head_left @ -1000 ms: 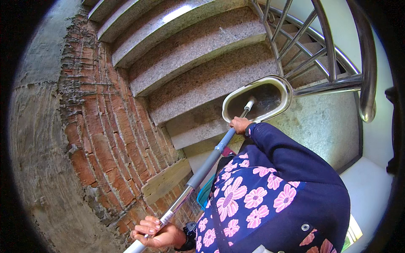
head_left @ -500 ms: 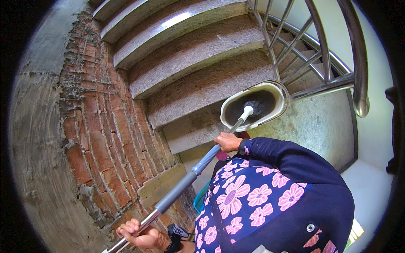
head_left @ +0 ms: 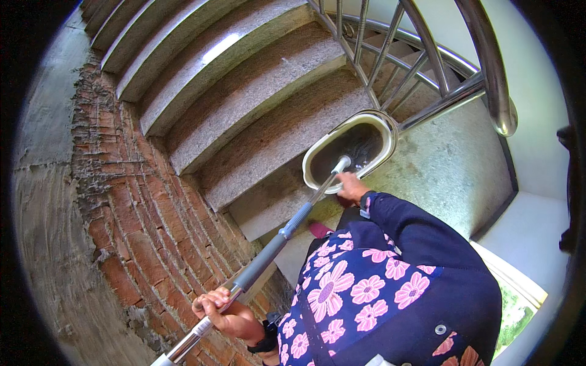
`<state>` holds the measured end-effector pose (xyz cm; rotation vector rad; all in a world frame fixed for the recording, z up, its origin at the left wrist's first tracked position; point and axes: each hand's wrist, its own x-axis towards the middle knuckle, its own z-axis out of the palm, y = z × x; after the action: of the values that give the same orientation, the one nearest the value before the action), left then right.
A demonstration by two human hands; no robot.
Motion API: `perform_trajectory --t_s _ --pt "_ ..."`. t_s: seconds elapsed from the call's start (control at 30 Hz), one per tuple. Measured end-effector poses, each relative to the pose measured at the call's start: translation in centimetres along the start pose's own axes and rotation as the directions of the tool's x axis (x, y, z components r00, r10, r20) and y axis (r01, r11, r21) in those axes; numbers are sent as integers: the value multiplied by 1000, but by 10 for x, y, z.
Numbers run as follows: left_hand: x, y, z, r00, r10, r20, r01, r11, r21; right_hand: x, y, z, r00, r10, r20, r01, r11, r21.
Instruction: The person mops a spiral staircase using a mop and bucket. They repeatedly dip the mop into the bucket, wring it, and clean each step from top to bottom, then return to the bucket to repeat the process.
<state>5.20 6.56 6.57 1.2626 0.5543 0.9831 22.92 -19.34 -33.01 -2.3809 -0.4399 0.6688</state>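
A long mop pole (head_left: 260, 260) runs diagonally from the lower left into an oval white bucket (head_left: 386, 144) of dark water, where its white lower end sits. My left hand (head_left: 221, 311) is closed around the pole's steel upper section. My right hand (head_left: 350, 189) is at the bucket's near rim, just right of the pole's lower shaft, fingers loosely apart and seemingly off the pole. The mop head is hidden in the water. The bucket stands beside the lowest visible step, near the railing's foot.
Curved stone steps (head_left: 244, 104) rise toward the upper left. A steel railing (head_left: 492, 91) curves along the right beside a white wall (head_left: 537, 165). An exposed brick and rough plaster wall (head_left: 128, 226) fills the left. A bright window (head_left: 513, 305) shows at lower right.
My right hand has left the grey grip and moved up toward the bucket. My left hand stays on the pole, now higher in view. The stairs and bucket have shifted leftward in view.
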Motion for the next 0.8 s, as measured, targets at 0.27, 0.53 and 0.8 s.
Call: perform_trajectory --t_s 0.27,0.53,0.8 --pt "14 -9 -14 989 -58 -134 62 998 25 -41 210 -44 783 622 -33 -601 769 218" --pt "7 -9 -4 959 -85 -270 110 991 80 16 277 -53 568 818 -91 -712 544 444" --pt "-4 -11 -17 907 -115 -404 147 988 49 56 252 -85 427 904 11 -584 266 767"
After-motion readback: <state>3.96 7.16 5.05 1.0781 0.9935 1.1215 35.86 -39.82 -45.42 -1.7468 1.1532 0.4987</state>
